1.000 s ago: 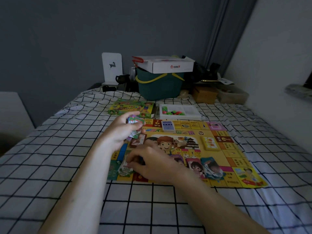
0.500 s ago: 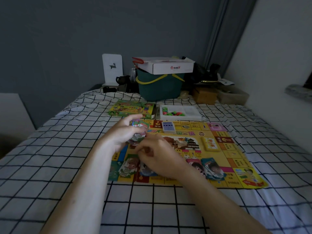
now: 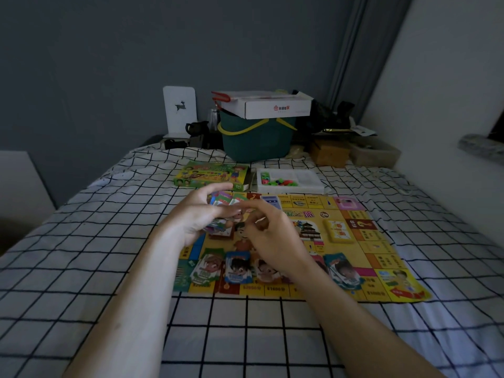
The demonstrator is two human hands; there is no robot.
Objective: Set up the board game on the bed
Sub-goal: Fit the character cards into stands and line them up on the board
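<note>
Checked bed under game board, box, tray, basket.

My left hand sits at ten o'clock, fingers curled closed; my right hand at two o'clock, fingertips pinched, touching it.

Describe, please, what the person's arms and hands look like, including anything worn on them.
Both forearms are bare as far as the frame shows: no sleeves, watch or bracelets in view. The left hand and right hand are ungloved, and no rings can be made out, though the dim light hides fine detail.
</note>
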